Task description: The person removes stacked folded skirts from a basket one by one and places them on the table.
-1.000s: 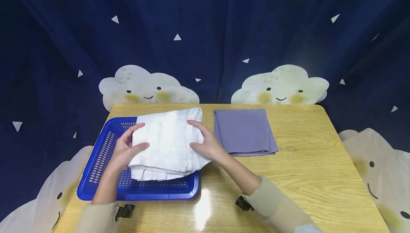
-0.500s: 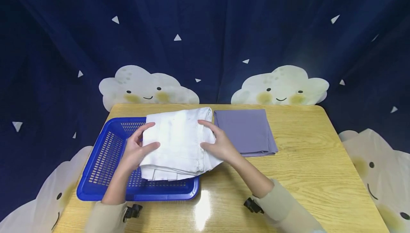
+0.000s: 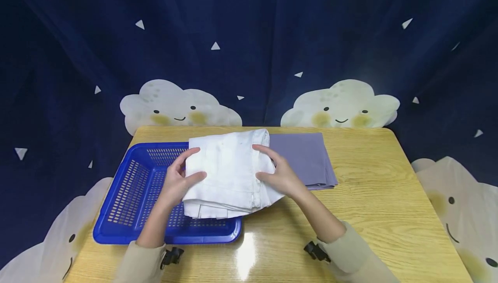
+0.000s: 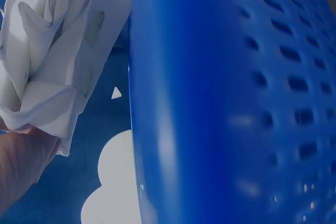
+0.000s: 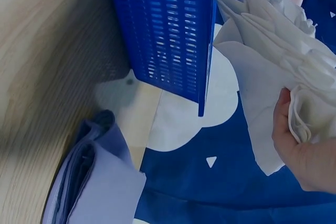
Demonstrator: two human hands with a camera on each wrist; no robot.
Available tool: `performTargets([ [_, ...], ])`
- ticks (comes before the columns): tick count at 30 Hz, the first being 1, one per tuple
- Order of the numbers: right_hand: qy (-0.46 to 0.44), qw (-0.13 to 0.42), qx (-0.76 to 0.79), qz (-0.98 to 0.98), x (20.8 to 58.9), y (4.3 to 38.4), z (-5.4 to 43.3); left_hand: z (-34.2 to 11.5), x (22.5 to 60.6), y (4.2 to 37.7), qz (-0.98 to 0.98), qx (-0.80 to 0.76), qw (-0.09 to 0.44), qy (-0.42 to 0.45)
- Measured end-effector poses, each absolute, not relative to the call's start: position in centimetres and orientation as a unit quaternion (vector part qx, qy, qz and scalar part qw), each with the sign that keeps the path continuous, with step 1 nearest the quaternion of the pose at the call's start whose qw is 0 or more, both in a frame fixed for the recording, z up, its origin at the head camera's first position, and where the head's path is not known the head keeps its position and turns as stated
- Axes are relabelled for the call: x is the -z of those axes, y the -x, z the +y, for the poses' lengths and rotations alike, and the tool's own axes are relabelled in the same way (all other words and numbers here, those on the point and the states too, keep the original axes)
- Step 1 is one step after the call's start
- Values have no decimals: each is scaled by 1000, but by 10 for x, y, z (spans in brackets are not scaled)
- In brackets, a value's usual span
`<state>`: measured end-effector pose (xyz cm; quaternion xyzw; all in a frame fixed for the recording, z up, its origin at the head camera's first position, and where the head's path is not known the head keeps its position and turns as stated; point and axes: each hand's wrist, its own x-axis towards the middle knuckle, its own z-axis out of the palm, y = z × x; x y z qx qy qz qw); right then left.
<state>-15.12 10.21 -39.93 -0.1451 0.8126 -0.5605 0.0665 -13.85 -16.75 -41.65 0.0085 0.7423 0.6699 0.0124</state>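
Note:
Both hands hold a folded white cloth in the air, partly over the blue basket and partly beyond its right end. My left hand grips the left edge, with the thumb on top. At the right edge my right hand pinches the folds between thumb and fingers. Layered folds of the white cloth show from the side in the right wrist view, well above the table. A folded purple cloth lies on the table to the right, its left part hidden behind the white cloth.
The blue plastic basket with slotted walls stands on the left of the wooden table. Its wall fills much of the left wrist view. A dark blue curtain with clouds hangs behind the table.
Both hands have moved steadily to the right with the white cloth, which now overlaps the purple cloth in the head view. More of the basket's inside shows. The purple cloth has stayed put.

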Motion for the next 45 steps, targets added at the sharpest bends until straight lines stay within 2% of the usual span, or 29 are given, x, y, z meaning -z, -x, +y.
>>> performTargets([
  [32, 132, 81, 568, 808, 406, 141, 159, -111, 427, 135, 707, -707, 3, -24],
  [45, 121, 85, 570, 808, 411, 135, 182, -88, 435, 132, 697, -715, 16, -45],
])
